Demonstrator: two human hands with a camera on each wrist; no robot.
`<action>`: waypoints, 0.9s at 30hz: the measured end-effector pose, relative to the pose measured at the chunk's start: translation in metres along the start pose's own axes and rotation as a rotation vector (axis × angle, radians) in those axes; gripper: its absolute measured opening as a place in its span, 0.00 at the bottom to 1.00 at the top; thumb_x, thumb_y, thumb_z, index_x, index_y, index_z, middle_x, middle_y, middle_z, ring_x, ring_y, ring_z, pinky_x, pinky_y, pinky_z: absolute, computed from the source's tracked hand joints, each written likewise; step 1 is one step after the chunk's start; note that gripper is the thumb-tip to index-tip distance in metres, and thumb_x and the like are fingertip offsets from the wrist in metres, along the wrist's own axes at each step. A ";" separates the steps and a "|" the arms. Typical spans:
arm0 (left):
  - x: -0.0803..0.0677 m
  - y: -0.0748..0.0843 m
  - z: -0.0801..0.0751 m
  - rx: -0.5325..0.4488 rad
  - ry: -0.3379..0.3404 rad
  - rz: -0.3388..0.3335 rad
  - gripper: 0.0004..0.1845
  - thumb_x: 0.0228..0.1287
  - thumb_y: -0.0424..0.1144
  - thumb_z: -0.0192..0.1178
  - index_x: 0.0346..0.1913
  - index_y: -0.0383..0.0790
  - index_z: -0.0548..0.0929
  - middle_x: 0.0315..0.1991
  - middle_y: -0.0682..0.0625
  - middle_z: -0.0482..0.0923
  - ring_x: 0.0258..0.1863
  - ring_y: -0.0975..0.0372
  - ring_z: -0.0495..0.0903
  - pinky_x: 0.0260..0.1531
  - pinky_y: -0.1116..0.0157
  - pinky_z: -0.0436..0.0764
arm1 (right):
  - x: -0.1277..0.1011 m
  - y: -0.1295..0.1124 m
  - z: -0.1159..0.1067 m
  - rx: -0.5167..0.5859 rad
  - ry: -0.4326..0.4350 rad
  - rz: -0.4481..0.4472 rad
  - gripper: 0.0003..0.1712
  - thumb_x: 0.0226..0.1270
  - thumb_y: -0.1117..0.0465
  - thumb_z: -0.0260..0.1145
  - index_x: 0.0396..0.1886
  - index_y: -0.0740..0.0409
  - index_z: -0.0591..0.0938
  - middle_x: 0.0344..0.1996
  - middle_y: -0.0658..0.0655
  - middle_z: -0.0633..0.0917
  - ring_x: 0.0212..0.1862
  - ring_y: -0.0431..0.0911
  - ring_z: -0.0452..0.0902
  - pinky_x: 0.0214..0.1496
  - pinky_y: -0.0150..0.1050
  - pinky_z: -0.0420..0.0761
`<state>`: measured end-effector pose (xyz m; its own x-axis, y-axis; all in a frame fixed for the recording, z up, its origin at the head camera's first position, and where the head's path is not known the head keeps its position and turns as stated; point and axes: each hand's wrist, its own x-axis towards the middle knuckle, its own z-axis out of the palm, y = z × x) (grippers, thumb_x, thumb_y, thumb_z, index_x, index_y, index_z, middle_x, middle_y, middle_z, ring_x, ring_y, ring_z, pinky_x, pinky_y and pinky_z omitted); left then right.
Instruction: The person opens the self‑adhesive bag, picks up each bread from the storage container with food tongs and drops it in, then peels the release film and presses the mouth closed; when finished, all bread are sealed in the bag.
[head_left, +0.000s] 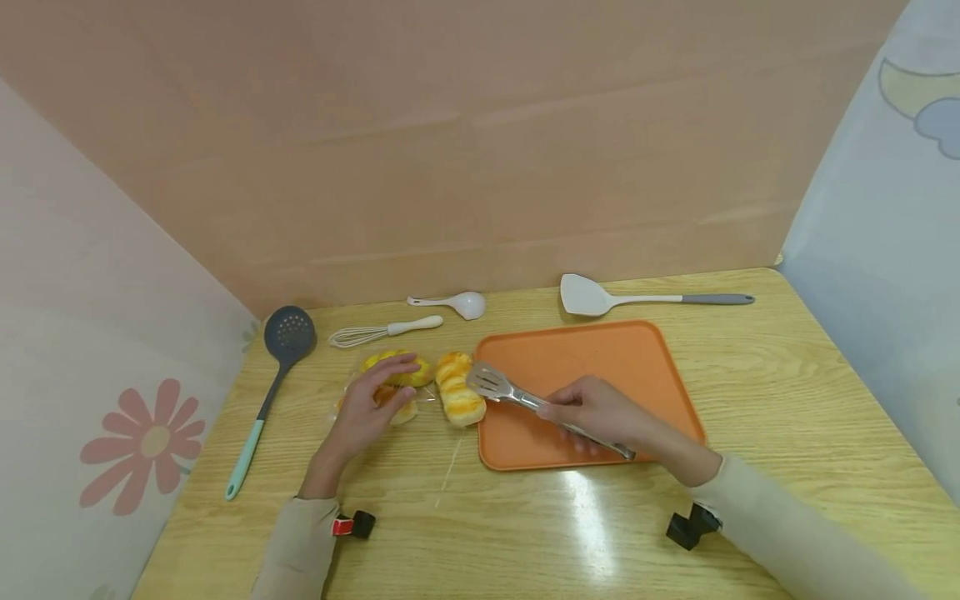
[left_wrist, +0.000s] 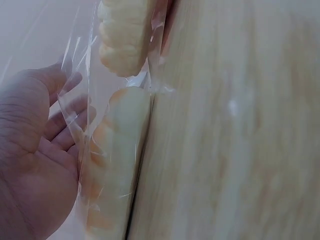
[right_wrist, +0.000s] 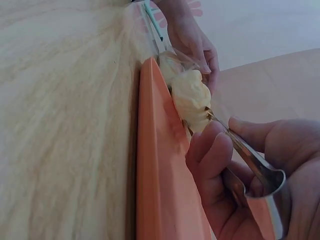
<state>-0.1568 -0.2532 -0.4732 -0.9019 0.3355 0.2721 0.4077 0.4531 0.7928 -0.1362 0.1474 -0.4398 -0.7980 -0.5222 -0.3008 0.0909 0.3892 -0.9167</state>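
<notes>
Tongs (head_left: 528, 402) gripped by right hand (head_left: 600, 410); striped bread (head_left: 456, 393) at tray (head_left: 645, 362) edge apparently being grasped. Fingers of left hand (head_left: 366, 408) parted near bagged bread (head_left: 422, 372). Firm squeeze judged required.

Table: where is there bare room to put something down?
The table is bare right of the tray, between spatula and right sleeve, and before the tray, between left sleeve and right sleeve. It's crowded by the tray's left edge: breads, tongs, left hand.

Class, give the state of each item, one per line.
Tongs: held, tips parted around roll
Right hand: gripping tongs
Roll: at tray's left edge
Bagged rolls: inside clear plastic
Left hand: loosely bent, at bagged rolls
Tray: lying flat
Skimmer: lying unheld
Whisk: lying unheld
Spoon: lying unheld
Spatula: lying unheld
</notes>
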 end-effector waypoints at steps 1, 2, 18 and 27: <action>0.000 0.000 0.000 0.001 0.000 -0.001 0.18 0.79 0.30 0.68 0.67 0.34 0.86 0.75 0.40 0.79 0.78 0.42 0.73 0.70 0.34 0.76 | -0.001 -0.001 0.002 0.000 0.006 -0.001 0.19 0.85 0.51 0.69 0.52 0.63 0.91 0.24 0.58 0.85 0.19 0.43 0.76 0.19 0.34 0.76; 0.000 0.000 0.000 0.004 0.002 0.000 0.18 0.79 0.30 0.68 0.67 0.34 0.86 0.75 0.40 0.79 0.78 0.42 0.74 0.70 0.34 0.77 | -0.001 -0.002 0.004 0.003 0.009 -0.002 0.18 0.85 0.51 0.69 0.52 0.63 0.91 0.24 0.58 0.85 0.19 0.43 0.77 0.19 0.34 0.76; 0.000 0.000 0.000 0.014 -0.006 -0.012 0.16 0.81 0.31 0.66 0.66 0.36 0.87 0.75 0.40 0.80 0.77 0.41 0.74 0.72 0.36 0.76 | 0.008 -0.011 0.008 0.061 -0.091 0.086 0.19 0.84 0.53 0.71 0.58 0.66 0.90 0.24 0.58 0.87 0.23 0.45 0.86 0.25 0.37 0.88; 0.000 -0.001 0.000 0.014 -0.002 -0.006 0.15 0.81 0.31 0.66 0.65 0.37 0.88 0.74 0.40 0.80 0.77 0.41 0.75 0.69 0.34 0.78 | 0.006 -0.005 0.009 0.142 -0.064 0.068 0.21 0.83 0.55 0.71 0.61 0.69 0.89 0.25 0.61 0.88 0.24 0.45 0.87 0.27 0.39 0.90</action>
<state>-0.1575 -0.2541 -0.4741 -0.9041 0.3342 0.2661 0.4041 0.4670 0.7865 -0.1362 0.1354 -0.4390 -0.7480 -0.5473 -0.3753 0.2299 0.3168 -0.9202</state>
